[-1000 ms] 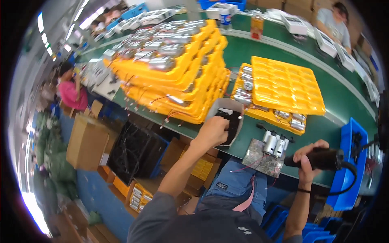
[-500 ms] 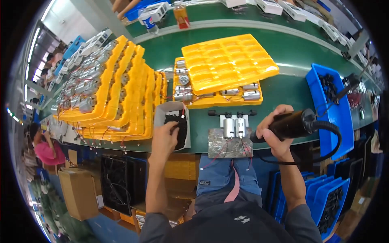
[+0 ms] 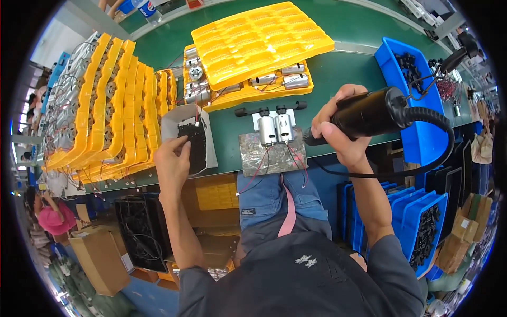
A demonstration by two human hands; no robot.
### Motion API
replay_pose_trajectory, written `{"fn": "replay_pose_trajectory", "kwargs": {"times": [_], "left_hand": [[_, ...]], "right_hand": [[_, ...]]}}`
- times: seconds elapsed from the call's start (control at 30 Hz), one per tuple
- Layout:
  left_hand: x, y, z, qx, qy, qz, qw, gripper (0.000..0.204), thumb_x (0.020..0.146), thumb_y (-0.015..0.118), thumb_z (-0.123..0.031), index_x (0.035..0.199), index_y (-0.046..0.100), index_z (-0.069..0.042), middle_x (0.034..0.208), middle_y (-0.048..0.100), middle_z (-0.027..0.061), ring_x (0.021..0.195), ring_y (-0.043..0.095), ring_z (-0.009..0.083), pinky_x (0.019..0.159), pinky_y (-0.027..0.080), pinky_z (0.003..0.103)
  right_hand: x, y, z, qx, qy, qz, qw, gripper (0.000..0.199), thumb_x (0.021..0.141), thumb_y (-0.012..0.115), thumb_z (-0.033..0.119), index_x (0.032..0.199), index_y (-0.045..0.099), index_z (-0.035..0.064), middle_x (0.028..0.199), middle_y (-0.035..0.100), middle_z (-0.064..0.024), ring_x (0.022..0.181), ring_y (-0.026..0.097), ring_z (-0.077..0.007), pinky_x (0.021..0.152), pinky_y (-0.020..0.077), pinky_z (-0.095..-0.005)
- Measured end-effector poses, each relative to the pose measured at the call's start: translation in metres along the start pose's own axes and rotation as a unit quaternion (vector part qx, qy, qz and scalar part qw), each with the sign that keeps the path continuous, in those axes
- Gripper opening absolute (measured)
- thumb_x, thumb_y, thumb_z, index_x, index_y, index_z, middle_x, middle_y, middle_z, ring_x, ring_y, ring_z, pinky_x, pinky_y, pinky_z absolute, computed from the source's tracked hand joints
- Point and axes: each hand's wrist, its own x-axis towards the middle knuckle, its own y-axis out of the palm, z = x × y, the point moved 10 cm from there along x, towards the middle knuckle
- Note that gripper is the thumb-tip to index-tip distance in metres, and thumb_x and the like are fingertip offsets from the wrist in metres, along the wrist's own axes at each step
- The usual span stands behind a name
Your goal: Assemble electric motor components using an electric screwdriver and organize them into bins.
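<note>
My left hand [image 3: 173, 161] reaches over the near side of a grey-white open box [image 3: 210, 145]. Its thumb and forefinger are pinched together above small black pieces [image 3: 197, 148], and whatever lies between the fingertips is too small to make out. My right hand [image 3: 344, 134] is wrapped round a black electric screwdriver [image 3: 367, 113], held nearly level with its tip pointing left. Close to that tip, two silver motors [image 3: 275, 129] sit side by side in a pale bracket with black end pieces. Their red and black wires trail over a shiny metal block [image 3: 264, 161] at the bench edge.
Stacked yellow trays [image 3: 113, 105] of motors rise on the left. Another yellow tray [image 3: 264, 42] lies tilted over a motor-filled one behind. A blue bin [image 3: 422, 140] with black parts stands right. The screwdriver's thick cable [image 3: 449, 142] loops down beside it.
The whole view has shifted, so the bench things appear farther left and higher. My left hand stays at the box, and my right hand keeps its grip on the screwdriver.
</note>
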Motion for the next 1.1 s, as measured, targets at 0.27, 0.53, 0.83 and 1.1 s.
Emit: {"fn": "replay_pose_trajectory", "kwargs": {"times": [0.27, 0.53, 0.83, 1.1], "left_hand": [[-0.018, 0.011, -0.102, -0.08, 0.141, -0.049, 0.986, 0.011, 0.078, 0.067, -0.003, 0.089, 0.066, 0.001, 0.079, 0.06, 0.014, 0.069, 0.059, 0.025, 0.063, 0.048, 0.032], [0.003, 0.106, -0.108, -0.161, 0.194, 0.008, 0.968, 0.013, 0.072, 0.07, 0.0, 0.082, 0.063, 0.002, 0.077, 0.057, 0.0136, 0.071, 0.058, 0.0294, 0.062, 0.047, 0.036], [0.009, 0.109, -0.104, -0.206, 0.208, -0.03, 0.956, 0.015, 0.067, 0.073, 0.0, 0.077, 0.061, 0.001, 0.074, 0.057, 0.0128, 0.067, 0.058, 0.0282, 0.058, 0.047, 0.035], [0.024, 0.109, -0.11, -0.186, 0.241, -0.048, 0.951, 0.015, 0.068, 0.072, -0.002, 0.078, 0.062, 0.001, 0.074, 0.057, 0.0126, 0.065, 0.057, 0.0269, 0.057, 0.046, 0.035]], "right_hand": [[0.02, 0.008, 0.004, 0.068, -0.038, -0.026, 0.997, 0.045, 0.075, 0.062, -0.001, 0.11, 0.034, 0.0037, 0.065, 0.053, -0.0102, 0.057, 0.054, -0.0187, 0.058, 0.0484, -0.0319], [0.049, 0.049, -0.003, 0.065, -0.065, -0.007, 0.996, 0.045, 0.076, 0.06, -0.001, 0.112, 0.033, 0.0011, 0.067, 0.056, -0.0118, 0.056, 0.055, -0.019, 0.058, 0.0496, -0.0317], [0.048, 0.05, -0.011, 0.051, -0.059, -0.005, 0.997, 0.044, 0.075, 0.058, -0.002, 0.112, 0.033, 0.0008, 0.068, 0.056, -0.0122, 0.058, 0.057, -0.0187, 0.058, 0.0494, -0.0309], [0.065, 0.059, -0.021, -0.006, -0.04, -0.008, 0.999, 0.043, 0.073, 0.06, -0.006, 0.111, 0.039, -0.0008, 0.068, 0.058, -0.0079, 0.058, 0.057, -0.0134, 0.057, 0.0479, -0.0271]]}}
